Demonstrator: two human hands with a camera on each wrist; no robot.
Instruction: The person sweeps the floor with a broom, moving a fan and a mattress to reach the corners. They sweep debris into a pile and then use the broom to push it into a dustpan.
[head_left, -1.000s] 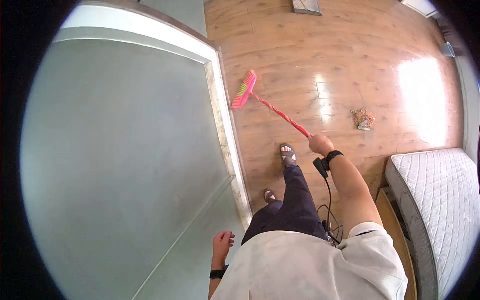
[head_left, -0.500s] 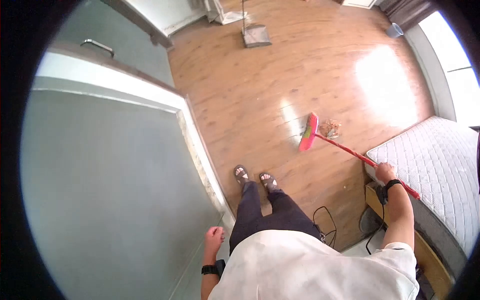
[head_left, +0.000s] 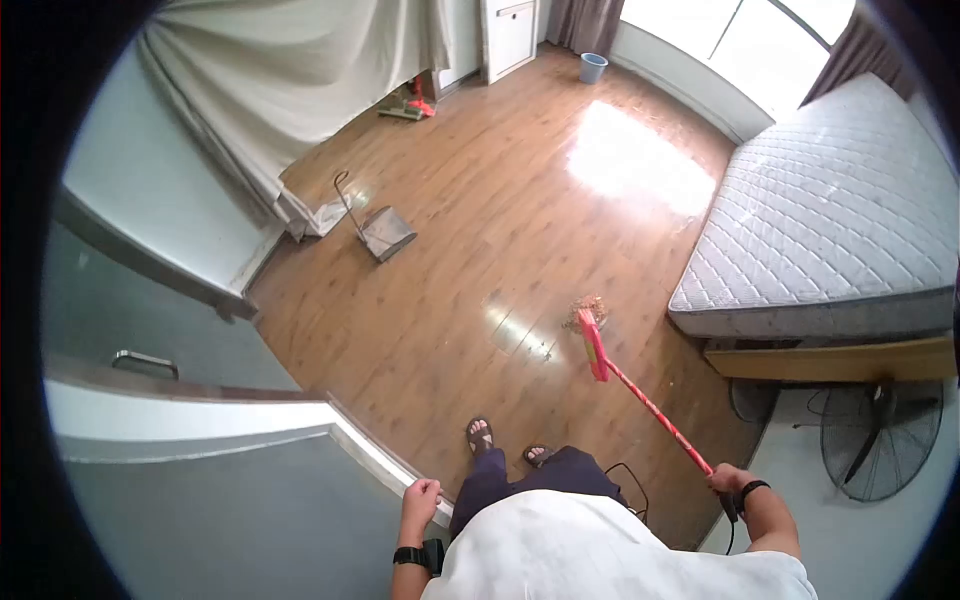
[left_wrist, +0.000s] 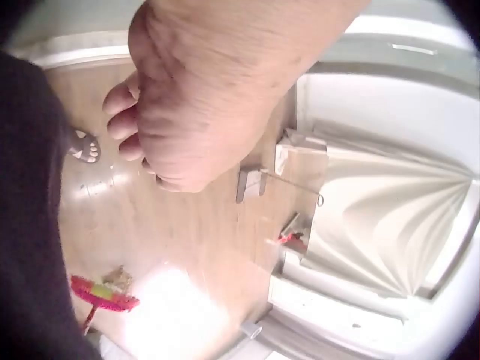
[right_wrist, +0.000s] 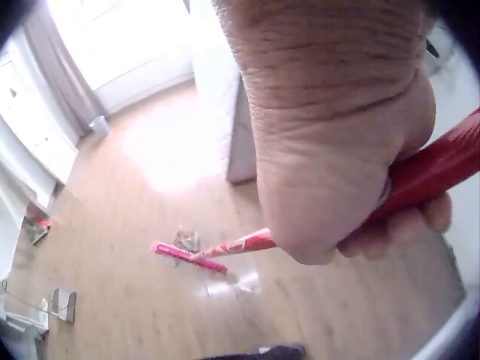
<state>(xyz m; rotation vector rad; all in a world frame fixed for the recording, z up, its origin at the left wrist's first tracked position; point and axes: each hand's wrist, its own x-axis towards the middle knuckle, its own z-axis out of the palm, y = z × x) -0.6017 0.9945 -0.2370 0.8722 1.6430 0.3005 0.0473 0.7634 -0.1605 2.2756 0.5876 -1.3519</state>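
Observation:
My right hand (head_left: 728, 480) grips the red handle of a broom (head_left: 655, 413), its fingers curled round it in the right wrist view. The pink broom head, with a green band, is on the wooden floor right at a small pile of brownish debris (head_left: 590, 304) and overlaps its near edge. In the right wrist view, the broom head (right_wrist: 187, 257) lies in front of the pile. My left hand (head_left: 421, 498) hangs at my side by the door frame, holding nothing, with fingers loosely curled in the left wrist view.
A long-handled dustpan (head_left: 388, 236) stands on the floor ahead to the left. A bed with a bare mattress (head_left: 810, 210) and a fan (head_left: 882, 440) are at the right. A blue bucket (head_left: 593, 68) stands far off near the window. A door frame (head_left: 375, 455) rises at my left.
The broom has moved from beside the door frame, across the floor, to the debris pile. My view has swung, bringing the dustpan and curtain in. The left hand still hangs at my side.

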